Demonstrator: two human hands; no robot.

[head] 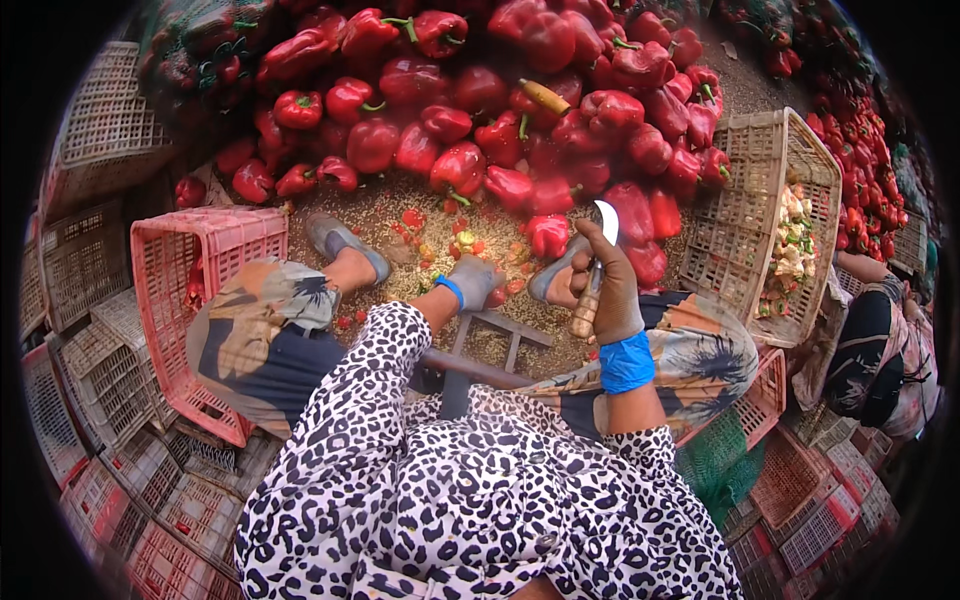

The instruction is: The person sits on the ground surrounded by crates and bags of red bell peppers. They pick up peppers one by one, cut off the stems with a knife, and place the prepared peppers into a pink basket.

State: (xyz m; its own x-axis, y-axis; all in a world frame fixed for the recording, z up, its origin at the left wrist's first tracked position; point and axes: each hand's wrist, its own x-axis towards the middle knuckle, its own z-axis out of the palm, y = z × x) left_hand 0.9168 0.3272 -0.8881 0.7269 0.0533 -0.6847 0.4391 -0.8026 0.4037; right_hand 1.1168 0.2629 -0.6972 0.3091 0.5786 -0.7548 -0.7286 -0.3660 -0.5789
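My right hand point(615, 296), in a soiled glove with a blue band at the wrist, grips the wooden handle of a curved-blade knife point(607, 223), its blade pointing up. Low over the seed-strewn ground, my gloved left hand point(476, 281) has its fingers turned down beside small red and green pepper scraps point(465, 238); whether it holds anything is hidden. A single red bell pepper point(548, 236) lies between the hands, close to my shoe. Beyond them rises a large heap of red bell peppers point(457, 169), with a yellowish-brown cylindrical object point(545, 97) on it.
A pink plastic crate point(150, 300) stands tipped at my left. On the right, a beige crate point(739, 150) holds cut pepper cores point(787, 255). A metal frame point(510, 326) lies between my legs. Another person point(874, 352) sits at far right. Stacked crates line both sides.
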